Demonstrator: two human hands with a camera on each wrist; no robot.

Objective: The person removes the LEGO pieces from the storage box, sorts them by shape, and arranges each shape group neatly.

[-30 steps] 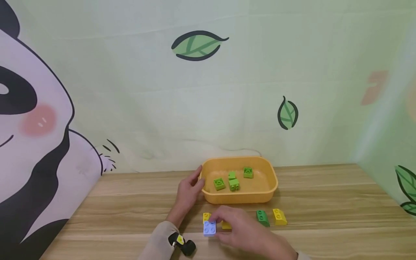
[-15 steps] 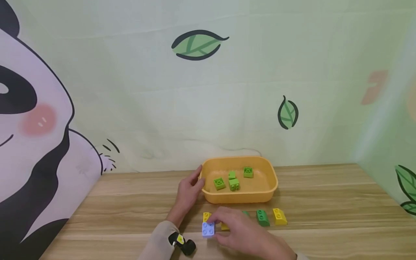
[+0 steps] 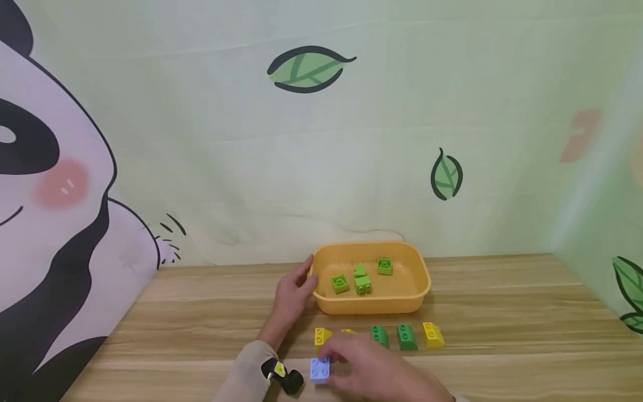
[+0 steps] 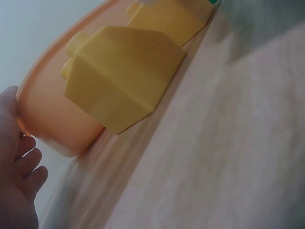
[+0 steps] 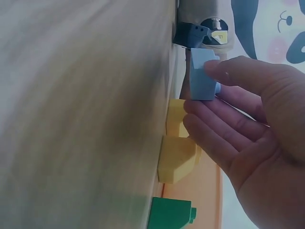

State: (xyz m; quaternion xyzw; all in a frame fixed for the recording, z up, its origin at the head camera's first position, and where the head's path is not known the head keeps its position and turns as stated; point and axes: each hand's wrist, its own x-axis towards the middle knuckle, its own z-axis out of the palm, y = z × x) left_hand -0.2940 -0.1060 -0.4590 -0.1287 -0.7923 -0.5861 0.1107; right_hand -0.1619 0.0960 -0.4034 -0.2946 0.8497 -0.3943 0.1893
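My right hand pinches a light blue toy brick between thumb and fingertips, its studs facing up in the head view. In the right wrist view, the thumb lies on the studded side of the blue brick, which overlaps my left sleeve behind it. My left hand holds the left end of an orange-yellow plastic basket, thumb at the rim. Several light green bricks lie inside the basket. Just beyond my right hand is a yellow sloped brick, with another yellow brick mostly hidden behind the fingers.
The row on the wooden table continues rightward with a green curved brick, another green brick and a yellow sloped brick. A black camera is strapped at my left wrist. A printed cloth wall stands behind the basket.
My right hand has moved the blue brick slightly left and toward me, uncovering more of the yellow and green bricks in the row. The left hand stays on the basket.
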